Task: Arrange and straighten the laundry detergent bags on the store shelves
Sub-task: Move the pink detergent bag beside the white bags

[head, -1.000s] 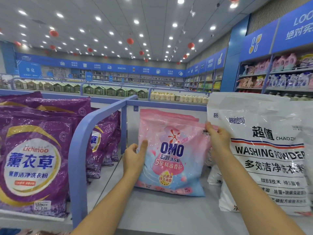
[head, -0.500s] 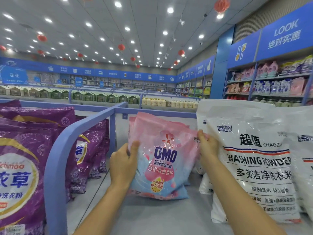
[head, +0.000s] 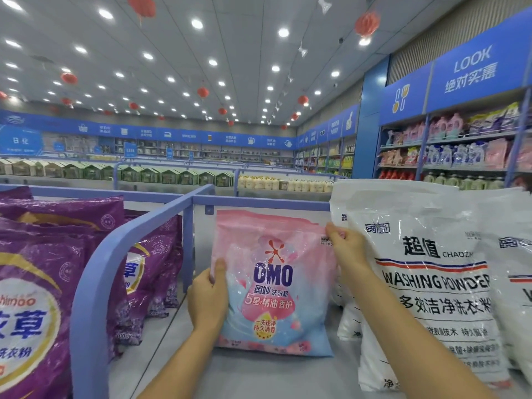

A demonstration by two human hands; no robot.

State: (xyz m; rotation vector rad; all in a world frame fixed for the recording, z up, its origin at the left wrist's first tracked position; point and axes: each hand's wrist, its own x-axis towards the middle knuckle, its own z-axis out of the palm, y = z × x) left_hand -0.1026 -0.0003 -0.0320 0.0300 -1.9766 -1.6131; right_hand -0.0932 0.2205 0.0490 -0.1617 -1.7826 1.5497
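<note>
- On the shelf, we hold the pink OMO bag upright beside the white bag
- Our left hand grips its left edge, our right hand pinches its top corner

A white slatted ceiling carries rows of round recessed lights and hanging red lanterns. A blue signage band tops the far wall shelving. A blue header board reading LOOK caps the stocked wall shelves on the right.
</note>
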